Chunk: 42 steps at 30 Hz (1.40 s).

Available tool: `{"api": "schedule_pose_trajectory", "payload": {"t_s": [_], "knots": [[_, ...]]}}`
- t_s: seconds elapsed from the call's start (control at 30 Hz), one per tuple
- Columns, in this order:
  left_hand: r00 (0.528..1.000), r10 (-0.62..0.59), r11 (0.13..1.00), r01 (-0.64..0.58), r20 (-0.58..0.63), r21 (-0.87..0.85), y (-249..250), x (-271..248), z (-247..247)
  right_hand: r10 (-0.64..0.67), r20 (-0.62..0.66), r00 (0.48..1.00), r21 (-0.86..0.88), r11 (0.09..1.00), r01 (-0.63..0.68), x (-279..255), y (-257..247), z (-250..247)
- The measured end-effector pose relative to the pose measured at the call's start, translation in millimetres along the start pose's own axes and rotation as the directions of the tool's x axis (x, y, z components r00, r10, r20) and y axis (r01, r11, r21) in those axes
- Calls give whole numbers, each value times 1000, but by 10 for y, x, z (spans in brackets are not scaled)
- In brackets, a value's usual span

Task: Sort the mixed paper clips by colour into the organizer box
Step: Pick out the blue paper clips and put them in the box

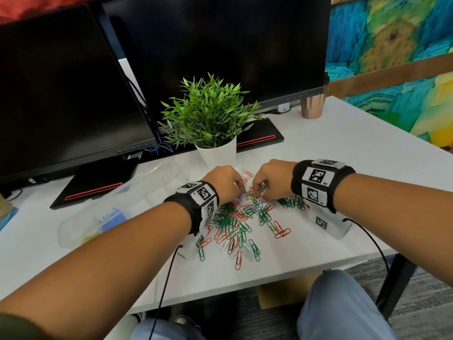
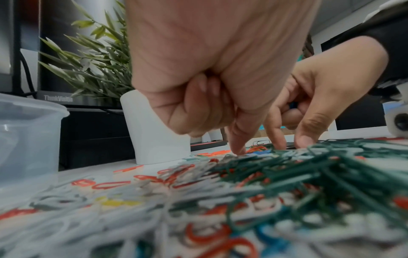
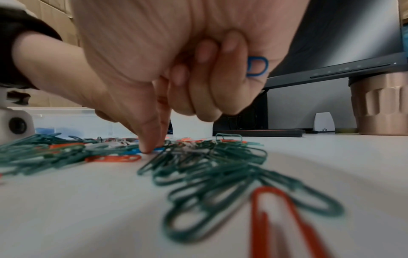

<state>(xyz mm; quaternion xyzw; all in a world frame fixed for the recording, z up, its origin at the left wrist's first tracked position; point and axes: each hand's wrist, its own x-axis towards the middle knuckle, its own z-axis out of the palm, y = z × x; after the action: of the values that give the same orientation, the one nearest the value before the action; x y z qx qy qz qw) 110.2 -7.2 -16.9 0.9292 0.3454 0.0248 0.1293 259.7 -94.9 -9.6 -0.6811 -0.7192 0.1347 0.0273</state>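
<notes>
Head view first: nearest you, toward the front edge of the white tabletop (image 1: 343, 153), a lone red clip (image 1: 238, 260) lies with its long axis running front to back. Beyond it the pile of paper clips (image 1: 241, 219) spreads over the middle of the tabletop, green, red, white and a few blue, pointing every way. Your left hand (image 1: 224, 181) and your right hand (image 1: 272, 179) meet at the pile's far side, fingertips down among the clips. In the right wrist view your right hand presses thumb and forefinger onto a blue clip (image 3: 134, 151) lying flat, while its curled fingers keep another blue paper clip (image 3: 257, 66) tucked against the palm, rounded end sticking out. Your left hand has its fingers curled in, one fingertip touching the pile; whether it holds a clip, you cannot tell. Left of the pile sits the clear organizer box (image 1: 105, 217), its long axis running toward the back, blue and yellow showing inside. Farther back stands a potted plant (image 1: 210, 114).
</notes>
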Motion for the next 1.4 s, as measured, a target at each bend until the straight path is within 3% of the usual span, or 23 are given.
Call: {"api": "schedule_pose_trajectory", "payload": {"t_s": [0.6, 0.8, 1.0, 1.2, 1.4], "knots": [[989, 119, 981, -131, 92, 141, 0, 43, -100, -11, 25, 1000, -44, 999, 12, 47, 23, 17], [992, 128, 985, -127, 2, 113, 15, 41, -79, -5, 31, 1000, -56, 998, 7, 31, 13, 7], [981, 162, 972, -177, 103, 156, 81, 3, -93, -13, 14, 1000, -79, 997, 14, 22, 7, -9], [982, 162, 971, -176, 95, 164, 68, 19, -41, -32, 14, 999, -103, 994, 34, 4, -12, -24], [986, 167, 968, -167, 17, 189, 23, 20, 10, -19, 50, 999, -258, 966, 31, 39, -57, 29]]}}
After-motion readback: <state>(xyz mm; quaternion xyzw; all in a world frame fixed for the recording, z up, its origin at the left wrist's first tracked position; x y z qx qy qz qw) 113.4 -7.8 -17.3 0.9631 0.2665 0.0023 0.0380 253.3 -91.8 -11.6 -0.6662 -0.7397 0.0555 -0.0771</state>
